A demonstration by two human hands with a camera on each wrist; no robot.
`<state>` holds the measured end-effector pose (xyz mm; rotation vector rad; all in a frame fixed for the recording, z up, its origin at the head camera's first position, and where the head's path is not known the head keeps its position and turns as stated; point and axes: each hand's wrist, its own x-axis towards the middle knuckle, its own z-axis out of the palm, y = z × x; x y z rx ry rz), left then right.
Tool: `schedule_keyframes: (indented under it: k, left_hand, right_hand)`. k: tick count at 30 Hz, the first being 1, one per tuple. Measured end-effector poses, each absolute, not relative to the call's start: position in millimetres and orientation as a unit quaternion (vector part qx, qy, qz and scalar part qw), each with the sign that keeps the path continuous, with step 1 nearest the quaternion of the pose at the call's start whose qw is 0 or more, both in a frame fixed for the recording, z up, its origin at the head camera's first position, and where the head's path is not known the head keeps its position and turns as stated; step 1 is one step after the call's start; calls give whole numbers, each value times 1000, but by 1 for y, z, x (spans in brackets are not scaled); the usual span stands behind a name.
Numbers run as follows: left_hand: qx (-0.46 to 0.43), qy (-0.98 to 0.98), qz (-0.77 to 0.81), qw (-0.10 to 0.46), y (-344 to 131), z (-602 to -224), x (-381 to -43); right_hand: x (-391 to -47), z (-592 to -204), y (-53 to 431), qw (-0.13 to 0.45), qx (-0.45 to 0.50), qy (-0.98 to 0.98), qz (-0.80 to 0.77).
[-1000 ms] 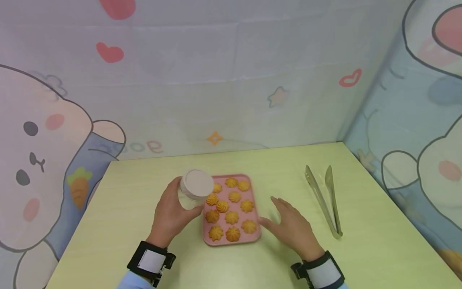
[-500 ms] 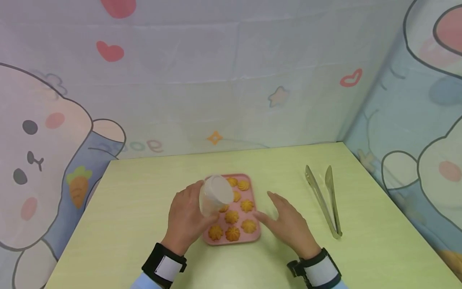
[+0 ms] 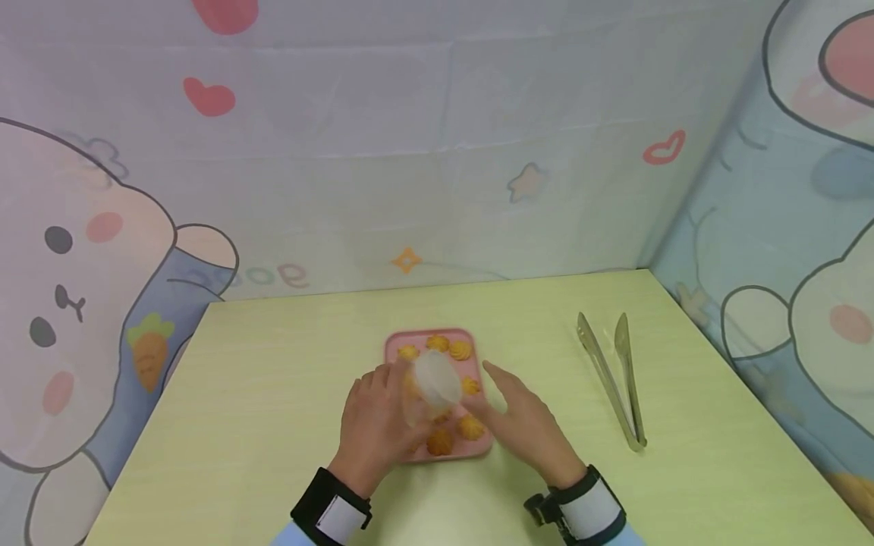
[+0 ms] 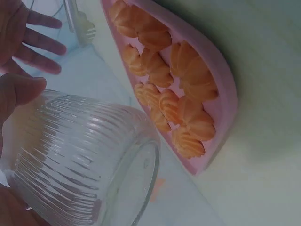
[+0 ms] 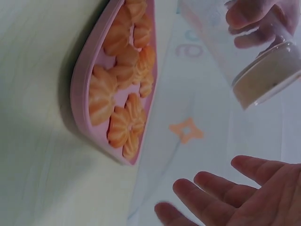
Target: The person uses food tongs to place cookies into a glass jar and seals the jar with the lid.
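My left hand (image 3: 375,421) grips a clear ribbed glass jar (image 4: 89,155) with a pale lid (image 3: 438,379), raised and tilted over the pink tray (image 3: 447,458). The lid end points toward my right hand (image 3: 536,432), and the bare glass base faces the tray in the left wrist view. Nothing shows inside the jar. My right hand is close beside the lid with fingers spread and apart from it, as the right wrist view shows. Several golden piped cookies (image 3: 471,427) lie on the tray, partly hidden by the jar and left hand.
Metal tongs (image 3: 628,387) lie spread on the right of the pale yellow table (image 3: 273,379). A cartoon-printed cloth (image 3: 341,205) stands behind the table and along both sides.
My left hand has carried the jar to the right, from the tray's left edge to over its middle, and tilted it. My right hand has shifted slightly left, toward the jar.
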<state>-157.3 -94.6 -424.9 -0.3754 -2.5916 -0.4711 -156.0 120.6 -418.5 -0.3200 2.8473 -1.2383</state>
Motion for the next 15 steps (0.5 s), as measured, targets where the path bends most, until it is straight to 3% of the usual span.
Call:
schedule_keyframes:
  k: [15]
  left_hand:
    - [-165,-949,-167,213,-75,-436,-149]
  right_hand:
    - [-153,-420,100,-5,-111,875,-470]
